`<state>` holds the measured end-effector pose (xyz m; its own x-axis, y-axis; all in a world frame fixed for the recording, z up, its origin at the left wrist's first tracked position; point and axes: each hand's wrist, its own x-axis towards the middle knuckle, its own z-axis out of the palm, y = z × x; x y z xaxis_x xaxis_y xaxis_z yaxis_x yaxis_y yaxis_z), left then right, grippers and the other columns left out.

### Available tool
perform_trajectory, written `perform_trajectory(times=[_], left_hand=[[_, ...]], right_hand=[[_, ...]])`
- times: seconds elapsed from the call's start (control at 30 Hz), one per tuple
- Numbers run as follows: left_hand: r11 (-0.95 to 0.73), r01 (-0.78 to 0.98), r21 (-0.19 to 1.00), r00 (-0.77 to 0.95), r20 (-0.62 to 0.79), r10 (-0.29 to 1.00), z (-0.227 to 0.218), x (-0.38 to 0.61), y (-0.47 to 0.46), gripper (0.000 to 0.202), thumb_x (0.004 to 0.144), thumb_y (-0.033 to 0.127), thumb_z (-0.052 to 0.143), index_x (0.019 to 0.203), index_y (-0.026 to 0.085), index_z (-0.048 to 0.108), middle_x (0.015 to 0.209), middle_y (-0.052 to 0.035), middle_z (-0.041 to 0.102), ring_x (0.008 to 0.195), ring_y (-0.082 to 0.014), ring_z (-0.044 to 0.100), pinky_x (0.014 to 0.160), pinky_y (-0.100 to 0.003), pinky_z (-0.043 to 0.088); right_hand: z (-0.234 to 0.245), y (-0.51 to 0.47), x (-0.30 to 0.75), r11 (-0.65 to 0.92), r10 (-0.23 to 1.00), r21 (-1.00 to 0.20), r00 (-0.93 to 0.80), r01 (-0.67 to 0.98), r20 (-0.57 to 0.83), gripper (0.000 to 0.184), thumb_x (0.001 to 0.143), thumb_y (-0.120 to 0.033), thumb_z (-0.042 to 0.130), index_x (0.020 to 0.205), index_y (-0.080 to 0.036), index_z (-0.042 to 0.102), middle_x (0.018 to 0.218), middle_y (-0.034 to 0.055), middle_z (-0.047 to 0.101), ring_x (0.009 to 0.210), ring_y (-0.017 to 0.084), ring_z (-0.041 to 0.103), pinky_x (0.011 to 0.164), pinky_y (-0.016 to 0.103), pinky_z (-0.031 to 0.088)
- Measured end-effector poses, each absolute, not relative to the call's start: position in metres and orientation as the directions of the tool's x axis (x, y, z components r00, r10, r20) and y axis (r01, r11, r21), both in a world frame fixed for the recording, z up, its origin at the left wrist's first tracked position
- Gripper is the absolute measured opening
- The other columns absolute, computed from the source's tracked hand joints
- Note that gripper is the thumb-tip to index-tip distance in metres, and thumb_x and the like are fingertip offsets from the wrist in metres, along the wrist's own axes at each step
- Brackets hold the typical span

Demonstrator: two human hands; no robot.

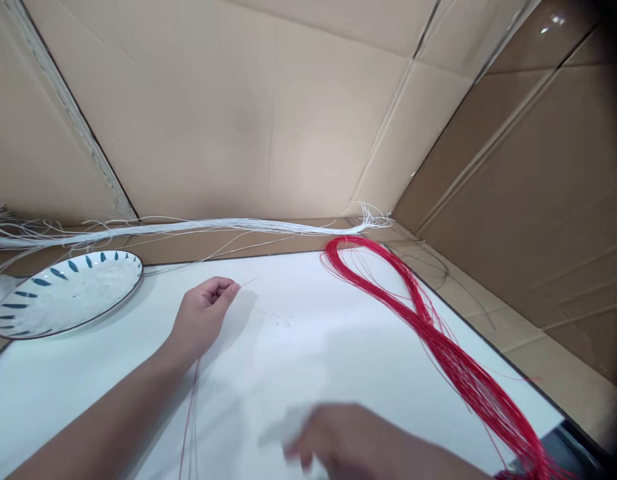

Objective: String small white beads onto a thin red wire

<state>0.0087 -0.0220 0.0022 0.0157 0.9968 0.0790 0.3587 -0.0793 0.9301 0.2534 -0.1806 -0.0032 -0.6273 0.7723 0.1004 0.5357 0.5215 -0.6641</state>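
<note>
My left hand is closed in a pinch above the white tabletop, thumb against curled fingers. A thin, pale thread end sticks out past its fingertips. Below the wrist, a thin red thread and a paler strand beside it run down toward the near edge of the view. My right hand is low in the middle, smeared by motion. A greyish blur lies beside its fingers, and I cannot make out whether it is a held thing or a shadow. Tiny pale bits lie on the table between the hands.
On the left stands an oval plate with blue marks and small clear or white pieces in it. A bundle of white threads stretches along the back. Looped red threads lie on the right. Cardboard walls enclose the back and right.
</note>
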Motion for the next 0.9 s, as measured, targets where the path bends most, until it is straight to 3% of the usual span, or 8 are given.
perform_trajectory(times=[0.03, 0.07, 0.13, 0.2, 0.27, 0.43, 0.73, 0.9], left_hand=[[-0.08, 0.345, 0.935, 0.012, 0.081, 0.997, 0.004, 0.011, -0.031, 0.031, 0.084, 0.049, 0.064, 0.083, 0.019, 0.068, 0.069, -0.0001, 0.062, 0.062, -0.0157, 0.051, 0.056, -0.025, 0.038], [-0.081, 0.333, 0.939, 0.013, 0.081, 0.997, 0.005, 0.014, -0.042, 0.031, 0.084, 0.05, 0.064, 0.084, 0.019, 0.068, 0.071, -0.0009, 0.064, 0.064, -0.0165, 0.053, 0.058, -0.025, 0.04], [-0.067, 0.319, 0.946, 0.02, 0.064, 0.998, 0.005, 0.017, -0.062, 0.031, 0.085, 0.05, 0.063, 0.083, 0.019, 0.068, 0.076, -0.0021, 0.067, 0.068, -0.0178, 0.056, 0.061, -0.026, 0.043], [-0.033, 0.322, 0.946, 0.018, 0.029, 0.999, 0.005, 0.018, -0.081, 0.031, 0.086, 0.051, 0.063, 0.083, 0.02, 0.069, 0.077, -0.002, 0.068, 0.069, -0.0178, 0.057, 0.062, -0.026, 0.044], [0.011, 0.338, 0.941, 0.008, -0.015, 1.0, 0.005, 0.017, -0.093, 0.033, 0.087, 0.053, 0.062, 0.083, 0.021, 0.069, 0.076, -0.0018, 0.066, 0.068, -0.0177, 0.055, 0.06, -0.026, 0.042], [0.086, 0.338, 0.937, 0.037, -0.105, 0.994, 0.006, 0.014, -0.098, 0.037, 0.089, 0.057, 0.057, 0.083, 0.022, 0.066, 0.077, -0.001, 0.06, 0.069, -0.0172, 0.049, 0.06, -0.028, 0.036], [0.107, 0.38, 0.919, 0.147, -0.174, 0.974, 0.004, 0.016, -0.095, 0.04, 0.092, 0.058, 0.052, 0.079, 0.022, 0.065, 0.069, 0.0015, 0.055, 0.063, -0.0161, 0.042, 0.059, -0.027, 0.033], [-0.03, 0.433, 0.901, 0.19, -0.059, 0.98, 0.009, 0.025, -0.087, 0.034, 0.097, 0.047, 0.048, 0.08, 0.023, 0.065, 0.071, 0.0009, 0.062, 0.064, -0.0166, 0.048, 0.06, -0.027, 0.036]], right_hand=[[-0.005, -0.163, 0.247, 0.473, 0.812, -0.699, -0.573, 0.536, 0.11, 0.032, 0.094, -0.036, 0.06, 0.125, -0.033, 0.063, 0.101, 0.0046, 0.069, 0.08, 0.018, 0.065, 0.063, 0.026, 0.053], [-0.007, -0.145, 0.239, 0.324, 0.903, -0.82, -0.414, 0.471, 0.118, 0.028, 0.096, -0.034, 0.056, 0.123, -0.029, 0.063, 0.097, 0.0052, 0.067, 0.076, 0.017, 0.063, 0.063, 0.027, 0.051], [-0.01, -0.114, 0.218, 0.107, 0.984, -0.979, -0.163, 0.176, 0.079, 0.025, 0.097, -0.038, 0.054, 0.116, -0.024, 0.063, 0.094, 0.0051, 0.063, 0.075, 0.015, 0.059, 0.065, 0.027, 0.05], [-0.013, -0.093, 0.199, 0.087, 0.984, -0.995, -0.153, -0.054, 0.095, 0.028, 0.09, -0.042, 0.065, 0.109, -0.022, 0.062, 0.087, 0.0028, 0.06, 0.074, 0.014, 0.056, 0.067, 0.026, 0.048], [-0.016, -0.083, 0.187, 0.074, 0.973, -0.983, -0.201, -0.171, 0.109, 0.028, 0.086, -0.044, 0.07, 0.098, -0.02, 0.063, 0.078, 0.0001, 0.058, 0.068, 0.012, 0.052, 0.064, 0.024, 0.045], [-0.019, -0.079, 0.185, -0.052, 0.956, -0.966, -0.293, -0.253, 0.025, 0.03, 0.086, -0.047, 0.071, 0.088, -0.019, 0.06, 0.07, -0.0014, 0.059, 0.055, 0.009, 0.049, 0.051, 0.021, 0.043], [-0.016, -0.078, 0.182, -0.101, 0.959, -0.972, -0.282, -0.212, -0.038, 0.022, 0.087, -0.038, 0.069, 0.083, -0.018, 0.061, 0.069, -0.001, 0.064, 0.055, 0.009, 0.055, 0.052, 0.022, 0.048], [-0.016, -0.073, 0.186, -0.099, 0.974, -0.973, -0.222, -0.208, -0.052, 0.021, 0.085, -0.037, 0.071, 0.081, -0.018, 0.064, 0.066, -0.0016, 0.064, 0.051, 0.009, 0.054, 0.052, 0.023, 0.049]])
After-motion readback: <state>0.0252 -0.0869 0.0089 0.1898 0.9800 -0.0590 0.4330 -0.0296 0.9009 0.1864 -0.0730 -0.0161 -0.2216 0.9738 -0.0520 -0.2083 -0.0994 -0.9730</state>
